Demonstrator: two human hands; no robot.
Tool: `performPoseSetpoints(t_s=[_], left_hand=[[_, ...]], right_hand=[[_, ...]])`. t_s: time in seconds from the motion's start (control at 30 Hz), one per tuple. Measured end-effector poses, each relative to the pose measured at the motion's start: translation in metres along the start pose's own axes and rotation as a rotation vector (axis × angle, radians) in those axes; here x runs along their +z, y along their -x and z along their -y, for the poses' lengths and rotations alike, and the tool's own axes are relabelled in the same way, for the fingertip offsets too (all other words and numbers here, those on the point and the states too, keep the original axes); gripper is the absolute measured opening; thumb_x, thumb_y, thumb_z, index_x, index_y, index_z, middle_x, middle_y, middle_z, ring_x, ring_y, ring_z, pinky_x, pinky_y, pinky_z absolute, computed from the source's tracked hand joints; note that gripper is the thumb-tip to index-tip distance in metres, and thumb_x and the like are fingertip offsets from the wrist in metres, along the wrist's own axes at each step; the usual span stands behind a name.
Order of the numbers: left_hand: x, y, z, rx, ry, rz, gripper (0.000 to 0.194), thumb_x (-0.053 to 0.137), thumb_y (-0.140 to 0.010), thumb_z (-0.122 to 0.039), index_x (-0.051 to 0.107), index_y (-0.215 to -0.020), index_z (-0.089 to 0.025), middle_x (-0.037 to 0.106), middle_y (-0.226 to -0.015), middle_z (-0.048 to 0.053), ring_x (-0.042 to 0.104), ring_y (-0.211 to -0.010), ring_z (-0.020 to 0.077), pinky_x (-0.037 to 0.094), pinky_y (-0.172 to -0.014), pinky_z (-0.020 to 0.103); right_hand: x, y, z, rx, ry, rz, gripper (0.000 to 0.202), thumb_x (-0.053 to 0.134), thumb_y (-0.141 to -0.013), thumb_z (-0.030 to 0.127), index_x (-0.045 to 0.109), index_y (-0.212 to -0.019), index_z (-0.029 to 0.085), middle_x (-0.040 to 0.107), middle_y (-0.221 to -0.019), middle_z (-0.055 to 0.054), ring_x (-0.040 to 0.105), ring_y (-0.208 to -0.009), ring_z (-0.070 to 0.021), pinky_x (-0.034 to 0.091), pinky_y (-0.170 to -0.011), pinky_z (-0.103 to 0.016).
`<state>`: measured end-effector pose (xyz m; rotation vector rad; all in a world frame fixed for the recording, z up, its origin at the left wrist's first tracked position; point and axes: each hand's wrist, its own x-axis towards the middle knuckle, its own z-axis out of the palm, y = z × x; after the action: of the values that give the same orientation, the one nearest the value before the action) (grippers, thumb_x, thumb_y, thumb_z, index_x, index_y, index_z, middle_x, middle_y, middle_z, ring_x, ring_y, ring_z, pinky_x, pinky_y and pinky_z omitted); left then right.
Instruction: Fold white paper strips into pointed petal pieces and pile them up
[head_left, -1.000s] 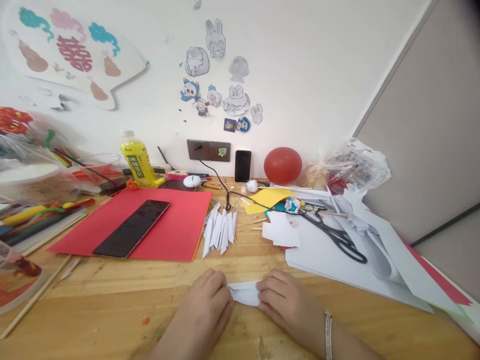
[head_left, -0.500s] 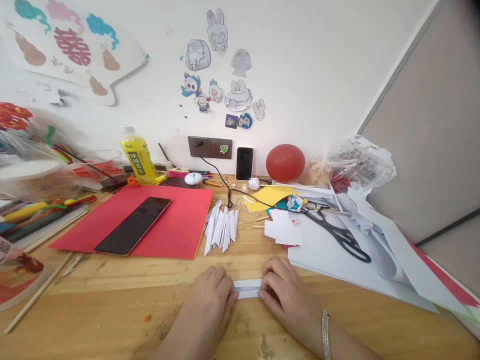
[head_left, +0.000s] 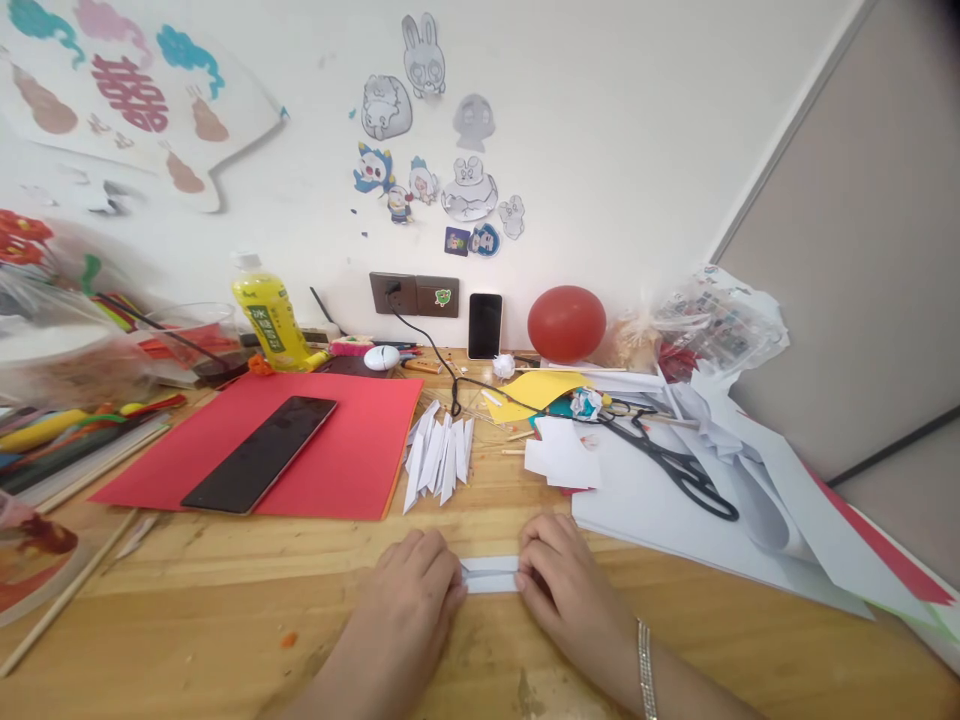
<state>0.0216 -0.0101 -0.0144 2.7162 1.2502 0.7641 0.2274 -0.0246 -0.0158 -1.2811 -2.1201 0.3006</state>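
A small strip of white paper (head_left: 491, 574) lies on the wooden table (head_left: 315, 575) with folded edges and a lengthwise gap along its middle. Its left end is pinched by my left hand (head_left: 414, 590), fingers closed and thumb along the near side. At the other end my right hand (head_left: 564, 580) grips it between thumb and fingers; a silvery bracelet circles that wrist. The paper's two ends are hidden under my fingers. Just beyond my hands sits a loose pile of folded white paper pieces (head_left: 439, 455).
On the left, a black phone (head_left: 261, 455) rests on red paper (head_left: 367, 440). Black-handled scissors (head_left: 675, 465) lie on white sheets (head_left: 637, 530) to the right. A yellow bottle (head_left: 271, 318), a red balloon (head_left: 566, 324) and an upright phone (head_left: 485, 325) stand along the wall.
The gap along the strip's middle looks narrower, with its folded edges pressed closer together. Both hands keep their hold. The whole view has shifted slightly.
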Motion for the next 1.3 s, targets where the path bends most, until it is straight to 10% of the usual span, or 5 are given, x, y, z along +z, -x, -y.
performPoseSetpoints(t_s=[0.5,0.9,1.3], left_hand=[[-0.001,-0.004,-0.013,-0.127,-0.074,0.031,0.022,0.037,-0.086,-0.008,0.052,-0.074,-0.018,0.052,-0.074,0.005,0.05,-0.069,0.0233,0.04,-0.062,0.036],[-0.005,0.005,-0.012,0.163,-0.126,0.012,0.019,0.048,-0.083,-0.005,0.063,-0.082,-0.017,0.057,-0.083,0.007,0.049,-0.074,0.0249,0.039,-0.066,0.037],[-0.016,0.016,-0.013,0.005,-0.17,0.168,0.019,0.055,-0.083,-0.015,0.063,-0.098,-0.022,0.06,-0.089,0.006,0.055,-0.082,0.0259,0.045,-0.067,0.037]], right_hand=[[0.006,0.001,0.008,-0.003,0.262,-0.045,0.019,0.057,-0.071,0.0,0.053,-0.072,0.018,0.056,-0.08,-0.004,0.05,-0.075,-0.02,0.045,-0.065,-0.032],[0.002,0.001,0.012,-0.102,0.155,-0.012,0.003,0.061,-0.089,0.021,0.062,-0.091,0.019,0.062,-0.089,-0.004,0.056,-0.082,-0.0193,0.049,-0.073,-0.032],[-0.024,0.01,-0.003,-0.335,0.311,0.109,0.02,0.044,-0.096,0.014,0.06,-0.084,0.016,0.062,-0.085,-0.005,0.049,-0.076,-0.0182,0.043,-0.069,-0.035]])
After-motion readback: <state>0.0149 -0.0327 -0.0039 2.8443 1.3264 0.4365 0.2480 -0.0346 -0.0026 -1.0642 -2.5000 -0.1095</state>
